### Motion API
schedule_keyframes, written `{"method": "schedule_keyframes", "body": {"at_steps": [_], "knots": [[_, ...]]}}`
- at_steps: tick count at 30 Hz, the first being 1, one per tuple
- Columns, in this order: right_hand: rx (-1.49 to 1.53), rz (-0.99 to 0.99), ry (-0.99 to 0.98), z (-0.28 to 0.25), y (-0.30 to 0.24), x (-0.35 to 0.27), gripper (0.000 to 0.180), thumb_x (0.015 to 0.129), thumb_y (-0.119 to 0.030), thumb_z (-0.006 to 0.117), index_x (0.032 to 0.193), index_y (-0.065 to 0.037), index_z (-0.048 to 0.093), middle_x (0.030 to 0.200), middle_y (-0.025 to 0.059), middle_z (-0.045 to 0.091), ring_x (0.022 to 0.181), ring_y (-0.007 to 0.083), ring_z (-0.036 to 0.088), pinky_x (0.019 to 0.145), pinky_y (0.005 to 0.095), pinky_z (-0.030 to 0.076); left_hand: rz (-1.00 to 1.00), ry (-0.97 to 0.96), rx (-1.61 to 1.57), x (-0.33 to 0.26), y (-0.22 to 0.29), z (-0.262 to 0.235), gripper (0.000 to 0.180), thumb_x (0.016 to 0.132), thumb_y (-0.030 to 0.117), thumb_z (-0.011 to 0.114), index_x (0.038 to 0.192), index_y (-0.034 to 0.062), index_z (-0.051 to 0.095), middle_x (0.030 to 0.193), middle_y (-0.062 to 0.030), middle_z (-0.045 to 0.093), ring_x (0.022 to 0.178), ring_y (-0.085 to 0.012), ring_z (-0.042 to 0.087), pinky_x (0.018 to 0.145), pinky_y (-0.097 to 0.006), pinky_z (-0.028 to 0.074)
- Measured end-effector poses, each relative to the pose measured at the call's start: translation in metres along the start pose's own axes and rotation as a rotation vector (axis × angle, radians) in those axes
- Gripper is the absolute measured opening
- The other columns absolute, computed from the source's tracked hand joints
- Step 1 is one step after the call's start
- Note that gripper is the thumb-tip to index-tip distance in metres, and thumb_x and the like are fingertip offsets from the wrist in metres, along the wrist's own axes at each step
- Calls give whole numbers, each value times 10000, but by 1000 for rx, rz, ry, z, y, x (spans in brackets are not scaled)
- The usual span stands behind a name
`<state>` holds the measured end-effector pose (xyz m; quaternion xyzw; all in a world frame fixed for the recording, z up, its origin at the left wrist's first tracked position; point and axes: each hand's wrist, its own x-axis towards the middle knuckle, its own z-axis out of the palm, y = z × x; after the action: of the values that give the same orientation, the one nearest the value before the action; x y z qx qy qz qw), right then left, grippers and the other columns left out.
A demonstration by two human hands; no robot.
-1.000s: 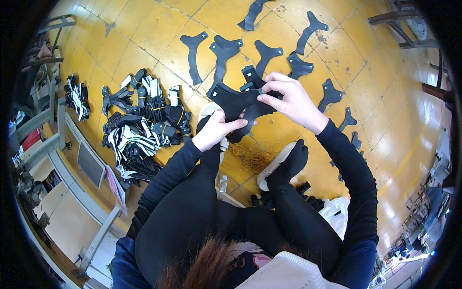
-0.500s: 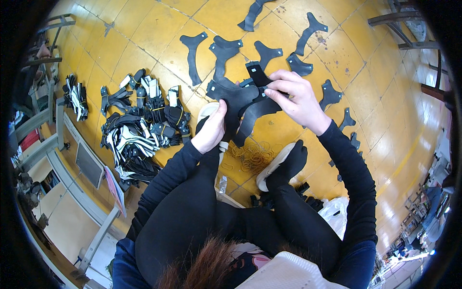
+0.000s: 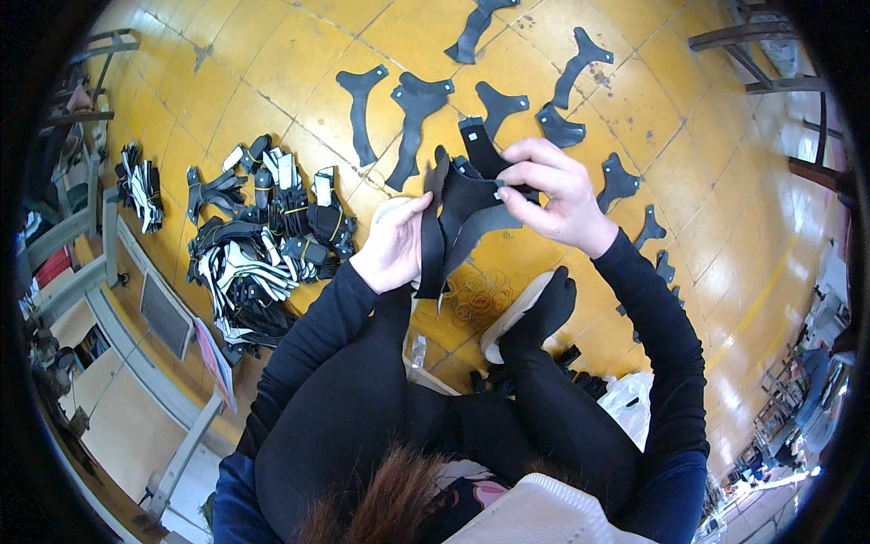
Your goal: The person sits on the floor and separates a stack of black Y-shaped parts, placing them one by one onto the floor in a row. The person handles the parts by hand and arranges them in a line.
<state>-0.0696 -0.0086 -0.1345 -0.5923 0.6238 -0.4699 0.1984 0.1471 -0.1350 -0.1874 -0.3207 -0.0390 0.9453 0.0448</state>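
Note:
Between my hands, over my feet, are several black Y-shaped fabric pieces with small pale tags at their ends. My left hand is closed on their left side, thumb on top, and one strip there stands nearly edge-on. With thumb and fingers together, my right hand pinches the pieces at their right edge, by a pale tag. A strap-like end with a tag sticks up beyond the right fingertips. How many layers each hand grips is hidden.
Similar black pieces lie spread on the yellow tiled floor ahead and to the right. Bundles of black and white pieces are piled at left. Loose rubber bands lie between my feet; a white plastic bag sits beside my right leg.
The piece in my left hand has turned from lying broad and flat to nearly edge-on, uncovering layers behind it. My right hand stays at almost the same spot, still pinching.

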Motion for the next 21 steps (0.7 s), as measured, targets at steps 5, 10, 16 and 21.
{"method": "schedule_keyframes", "body": {"at_steps": [5, 10, 16, 21], "knots": [[-29, -54, -13, 3, 3, -2, 101, 748, -95, 690, 809, -49, 623, 908, 78, 614, 785, 254, 584, 678, 337, 454, -83, -121, 99, -9, -3, 28, 612, 995, 489, 302, 1421, 51, 337, 1369, -178, 474, 1163, -441, 507, 986, -500, 410], [-84, -62, -5, 8, 3, -2, 86, 758, -99, 685, 810, -56, 633, 911, 82, 623, 787, 256, 590, 681, 336, 457, -91, -115, 164, -13, -2, 36, 639, 992, 518, 263, 1439, 64, 296, 1312, -207, 498, 1175, -425, 508, 951, -512, 436], [-81, 39, 46, 8, 5, -8, 83, 777, -99, 670, 815, -32, 639, 912, 99, 625, 788, 255, 604, 705, 333, 469, 46, -61, 309, -4, -1, 20, 454, 1000, 357, 399, 1312, 30, 443, 1122, -159, 599, 1013, -295, 609, 857, -403, 507], [63, 298, 71, 8, 11, -14, 135, 799, -98, 654, 815, 33, 623, 910, 145, 619, 828, 269, 623, 736, 318, 482, 398, 219, 548, 1, -7, 18, 278, 925, 96, 576, 1191, 23, 549, 1062, -73, 642, 917, -179, 638, 793, -328, 530]]}}
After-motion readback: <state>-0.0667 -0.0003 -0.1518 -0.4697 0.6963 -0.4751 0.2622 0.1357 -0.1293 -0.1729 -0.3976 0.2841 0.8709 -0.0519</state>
